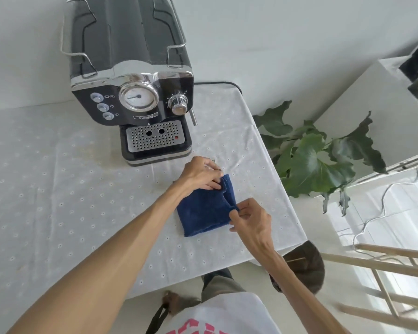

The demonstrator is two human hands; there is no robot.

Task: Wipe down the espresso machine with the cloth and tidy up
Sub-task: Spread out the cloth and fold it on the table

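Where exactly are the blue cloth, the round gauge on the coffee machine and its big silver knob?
blue cloth (203,213): head view, on its flat folded middle.
round gauge (138,97): head view, on the white dial face.
silver knob (178,103): head view, on the knob's shiny side.

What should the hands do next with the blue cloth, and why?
Probably fold the pinched edge over. Both hands, left and right, pinch the right edge of the blue cloth, which lies folded on the table before the espresso machine.

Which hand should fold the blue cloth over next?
Probably right hand: it pinches the cloth's near-right corner; left hand pins the far edge.
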